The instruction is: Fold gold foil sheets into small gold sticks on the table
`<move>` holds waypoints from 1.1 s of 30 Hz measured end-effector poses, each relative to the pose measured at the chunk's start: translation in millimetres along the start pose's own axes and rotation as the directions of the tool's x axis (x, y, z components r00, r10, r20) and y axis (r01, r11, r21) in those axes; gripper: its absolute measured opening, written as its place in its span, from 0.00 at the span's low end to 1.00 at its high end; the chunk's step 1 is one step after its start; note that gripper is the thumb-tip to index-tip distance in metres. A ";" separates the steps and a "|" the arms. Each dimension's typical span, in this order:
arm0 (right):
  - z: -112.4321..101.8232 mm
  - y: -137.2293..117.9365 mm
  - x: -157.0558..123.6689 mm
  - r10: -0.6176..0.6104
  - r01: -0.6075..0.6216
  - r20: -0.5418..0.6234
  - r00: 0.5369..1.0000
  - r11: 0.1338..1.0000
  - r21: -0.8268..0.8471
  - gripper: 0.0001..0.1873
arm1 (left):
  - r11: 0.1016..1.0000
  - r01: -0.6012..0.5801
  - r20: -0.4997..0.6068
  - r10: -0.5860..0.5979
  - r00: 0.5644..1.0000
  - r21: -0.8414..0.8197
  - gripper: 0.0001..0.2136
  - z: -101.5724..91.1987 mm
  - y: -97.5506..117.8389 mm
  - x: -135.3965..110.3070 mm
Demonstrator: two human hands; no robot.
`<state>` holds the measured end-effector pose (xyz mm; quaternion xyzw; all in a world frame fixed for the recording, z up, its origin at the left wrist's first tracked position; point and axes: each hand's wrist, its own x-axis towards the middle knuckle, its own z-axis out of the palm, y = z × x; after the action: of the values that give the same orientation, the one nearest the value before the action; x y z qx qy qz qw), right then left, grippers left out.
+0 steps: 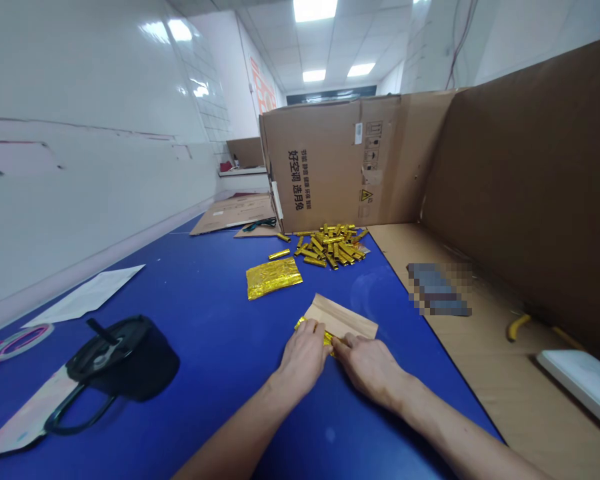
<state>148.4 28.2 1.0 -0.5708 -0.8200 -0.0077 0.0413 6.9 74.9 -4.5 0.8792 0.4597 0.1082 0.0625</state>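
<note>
My left hand (304,357) and my right hand (367,363) rest side by side on the blue table (220,347), fingers curled onto a small piece of gold foil (325,335). The foil lies on a brown paper sheet (343,318) just beyond my fingertips. Both hands pinch or press the foil between them. Farther out lies a flat gold foil sheet (273,277), and behind it a pile of several rolled gold foil sticks (333,245).
A black lidded cup with a handle (123,363) stands at left near a white paper (87,297) and a tape roll (15,341). Cardboard walls (525,200) and a cardboard box (340,163) enclose the right and back. A white slab (580,383) lies at right.
</note>
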 end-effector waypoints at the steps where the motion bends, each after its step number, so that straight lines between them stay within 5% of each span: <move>1: 0.2 -0.9 -0.1 0.000 0.000 -0.011 1.000 1.000 -0.004 0.15 | 1.000 0.001 -0.005 -0.001 1.000 -0.012 0.15 1.2 -1.7 0.5; 13: -4.2 -18.5 -5.5 -0.132 0.136 -0.060 0.989 0.988 0.066 0.12 | 0.994 0.107 0.003 -0.107 0.994 -0.034 0.22 1.6 -24.2 11.2; 18: -7.0 -26.8 -10.1 -0.165 0.174 -0.081 0.983 0.977 0.122 0.13 | 0.996 0.084 0.028 -0.083 0.996 -0.019 0.18 1.7 -25.0 11.7; 28: -13.6 -27.4 -13.3 -0.327 0.336 -0.080 0.942 0.921 0.196 0.13 | 0.994 0.058 0.139 -0.071 0.988 0.096 0.27 5.1 -28.0 9.0; 33: -9.8 -17.6 -8.6 -0.321 0.360 -0.180 0.930 0.894 0.268 0.11 | 0.986 0.046 0.161 -0.072 0.984 0.160 0.28 7.5 -22.2 5.0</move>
<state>135.4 13.5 10.7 -0.4037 -0.8946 0.0709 0.1780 -6.1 91.5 -15.7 0.8732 0.4860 -0.0037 0.0353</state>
